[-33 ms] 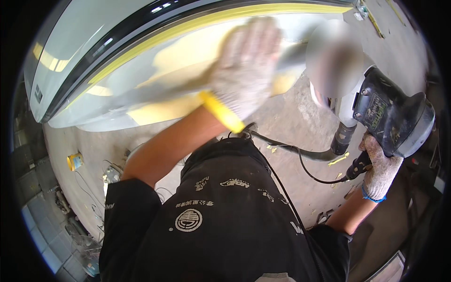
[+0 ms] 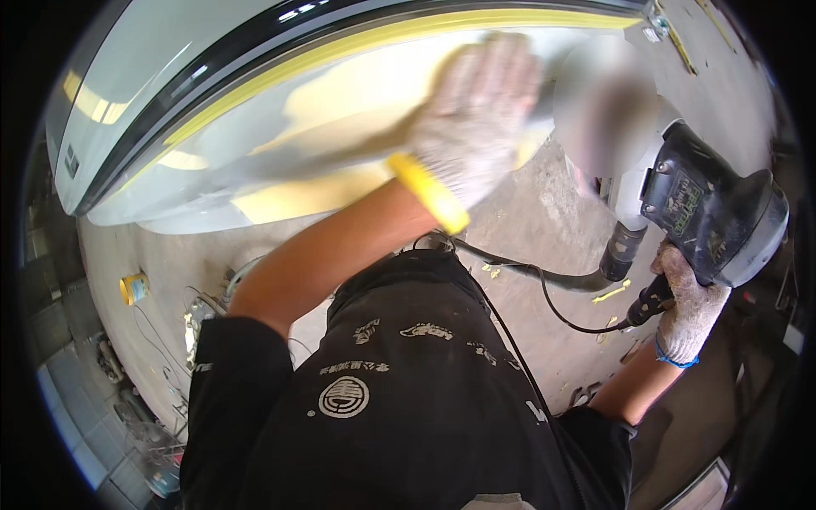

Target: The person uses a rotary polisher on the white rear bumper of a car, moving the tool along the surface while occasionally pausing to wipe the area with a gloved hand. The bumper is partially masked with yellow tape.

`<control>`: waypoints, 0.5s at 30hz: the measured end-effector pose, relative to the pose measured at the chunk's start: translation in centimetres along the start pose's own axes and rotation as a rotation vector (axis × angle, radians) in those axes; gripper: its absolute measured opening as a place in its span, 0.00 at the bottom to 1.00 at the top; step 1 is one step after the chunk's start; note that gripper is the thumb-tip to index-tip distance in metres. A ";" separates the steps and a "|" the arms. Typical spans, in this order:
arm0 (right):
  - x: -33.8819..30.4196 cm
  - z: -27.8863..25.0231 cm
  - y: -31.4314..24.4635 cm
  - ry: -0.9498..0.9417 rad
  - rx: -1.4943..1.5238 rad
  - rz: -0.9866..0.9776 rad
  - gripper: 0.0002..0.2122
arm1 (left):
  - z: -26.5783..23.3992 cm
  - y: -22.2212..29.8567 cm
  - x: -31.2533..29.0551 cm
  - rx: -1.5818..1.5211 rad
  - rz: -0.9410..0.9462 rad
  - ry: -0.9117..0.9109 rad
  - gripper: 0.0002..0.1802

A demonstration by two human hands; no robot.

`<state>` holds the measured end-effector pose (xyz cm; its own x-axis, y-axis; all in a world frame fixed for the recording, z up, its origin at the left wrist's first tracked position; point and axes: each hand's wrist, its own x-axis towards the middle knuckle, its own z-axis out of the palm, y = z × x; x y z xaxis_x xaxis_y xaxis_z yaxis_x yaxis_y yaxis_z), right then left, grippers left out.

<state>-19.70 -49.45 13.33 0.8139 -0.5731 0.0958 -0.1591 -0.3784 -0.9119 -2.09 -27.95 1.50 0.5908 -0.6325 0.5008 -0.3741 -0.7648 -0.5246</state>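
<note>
My left hand (image 2: 480,115), in a white knit glove with a yellow cuff, lies flat with fingers stretched over a car body panel (image 2: 204,200). Pale yellow filler patches (image 2: 297,194) show on its grey surface. Yellow masking tape (image 2: 357,49) runs along the panel's upper edge. At the right, my gloved right hand (image 2: 690,310) is wrapped round the grip of a black and grey power sander (image 2: 710,200), held off the panel. A thick dust hose (image 2: 557,276) and a thin cord (image 2: 551,308) trail from the tool. Its front is hidden by a blurred patch.
Below the panel lies a concrete floor (image 2: 544,204) with scraps of yellow tape (image 2: 612,291). A small yellow tub (image 2: 133,289) stands at the left, near loose cables. The hose and cord cross the floor close to my body.
My left hand has moved a little to the right over the panel, still flat. The right hand and the sander stay almost where they were.
</note>
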 end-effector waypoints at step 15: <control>1.1 2.7 -2.0 -0.048 -0.090 0.038 0.20 | -3.2 -12.4 -7.7 -0.395 -0.155 -0.196 0.41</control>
<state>-17.03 -47.34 14.18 0.8319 -0.5534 0.0410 -0.2380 -0.4225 -0.8746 -4.28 -13.98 6.35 0.7706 -0.5014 0.3934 -0.4920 -0.8604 -0.1330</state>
